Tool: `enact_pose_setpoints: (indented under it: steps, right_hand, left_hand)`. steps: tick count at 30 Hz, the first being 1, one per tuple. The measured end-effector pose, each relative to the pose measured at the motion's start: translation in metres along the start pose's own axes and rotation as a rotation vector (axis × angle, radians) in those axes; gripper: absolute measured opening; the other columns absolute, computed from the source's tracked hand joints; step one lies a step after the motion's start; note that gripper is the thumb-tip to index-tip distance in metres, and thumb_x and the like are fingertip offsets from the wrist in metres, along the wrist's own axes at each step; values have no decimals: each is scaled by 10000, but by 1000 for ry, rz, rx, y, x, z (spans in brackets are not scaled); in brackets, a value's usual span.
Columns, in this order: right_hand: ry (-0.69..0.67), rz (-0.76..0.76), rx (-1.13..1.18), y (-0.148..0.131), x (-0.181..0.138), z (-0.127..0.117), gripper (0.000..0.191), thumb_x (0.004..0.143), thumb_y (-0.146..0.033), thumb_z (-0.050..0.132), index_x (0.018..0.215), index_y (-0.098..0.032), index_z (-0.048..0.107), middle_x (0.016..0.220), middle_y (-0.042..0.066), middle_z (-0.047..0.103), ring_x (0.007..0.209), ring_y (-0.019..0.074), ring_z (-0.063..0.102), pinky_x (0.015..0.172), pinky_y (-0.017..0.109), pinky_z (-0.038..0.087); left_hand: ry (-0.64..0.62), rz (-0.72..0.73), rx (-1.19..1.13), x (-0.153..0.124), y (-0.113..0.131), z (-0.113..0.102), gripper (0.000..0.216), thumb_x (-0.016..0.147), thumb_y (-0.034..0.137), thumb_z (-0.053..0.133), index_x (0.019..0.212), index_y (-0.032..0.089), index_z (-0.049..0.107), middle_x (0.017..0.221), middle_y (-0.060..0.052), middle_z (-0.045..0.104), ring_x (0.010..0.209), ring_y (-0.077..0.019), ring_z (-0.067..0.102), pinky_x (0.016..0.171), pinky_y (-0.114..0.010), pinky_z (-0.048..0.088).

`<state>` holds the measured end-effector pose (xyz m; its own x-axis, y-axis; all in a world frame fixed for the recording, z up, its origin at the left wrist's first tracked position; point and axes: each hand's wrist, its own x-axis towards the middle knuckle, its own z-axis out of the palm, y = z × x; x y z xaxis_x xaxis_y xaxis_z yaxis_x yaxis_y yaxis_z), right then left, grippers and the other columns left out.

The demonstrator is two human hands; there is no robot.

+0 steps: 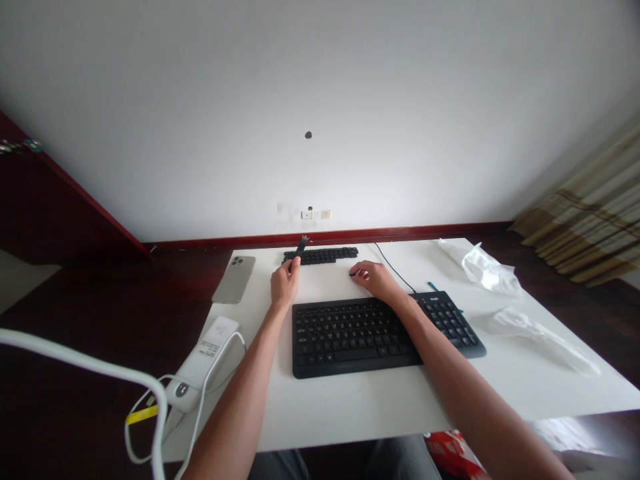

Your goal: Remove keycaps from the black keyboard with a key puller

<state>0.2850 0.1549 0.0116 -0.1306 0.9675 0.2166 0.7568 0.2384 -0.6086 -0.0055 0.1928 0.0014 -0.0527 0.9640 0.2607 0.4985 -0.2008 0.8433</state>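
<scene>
My left hand (pixel 286 283) is closed around a slim black tool (pixel 301 247) that points up and away and ends in small prongs. Just behind it, rows of small black keycaps (pixel 327 256) lie near the table's far edge. My right hand (pixel 373 279) is pinched, with a small dark piece, apparently a keycap (pixel 353 274), at the fingertips. It hovers over or rests on the white tabletop behind a black keyboard (pixel 345 337). My right forearm crosses above the keyboard and hides some of its keys.
A phone (pixel 235 280) lies at the table's back left, and a white power strip (pixel 205 360) with cables is in front of it. Crumpled clear plastic wrappings (pixel 487 270) lie on the right. A thin blue tool (pixel 433 287) pokes out behind the keyboard, near its black cable (pixel 395 268).
</scene>
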Motion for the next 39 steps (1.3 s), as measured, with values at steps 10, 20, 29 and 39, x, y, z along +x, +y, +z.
enact_pose_setpoints:
  steps: [10, 20, 29, 39]
  right_hand:
    - [8, 130, 191, 7, -1, -3, 175, 858, -289, 715, 987, -220, 812, 984, 39, 819, 894, 218, 747, 914, 350, 584]
    - [17, 132, 194, 11, 0, -1, 158, 802, -239, 753, 953, -222, 801, 885, 24, 800, 818, 194, 729, 835, 317, 570]
    - [34, 66, 51, 5, 0, 4, 133, 802, -265, 796, 924, -219, 774, 801, 15, 744, 748, 184, 676, 739, 291, 516]
    - [24, 2, -11, 2, -7, 0, 145, 872, -183, 689, 959, -231, 794, 897, 32, 763, 761, 175, 671, 775, 290, 526]
  left_hand:
    - [6, 6, -6, 0, -1, 0, 533, 1018, 629, 421, 684, 226, 519, 572, 7, 521, 548, -160, 485, 566, -274, 292]
    - [-1, 3, 13, 1, -1, 0, 543, 1017, 645, 402, 694, 225, 522, 570, 14, 496, 559, -157, 481, 569, -262, 302]
    - [-7, -2, 5, 0, -3, 1, 554, 1013, 671, 404, 709, 230, 545, 572, 10, 515, 540, -163, 494, 559, -269, 309]
    - [0, -2, 25, 1, -1, 1, 547, 1014, 656, 407, 702, 228, 543, 573, 9, 538, 553, -164, 506, 570, -273, 309]
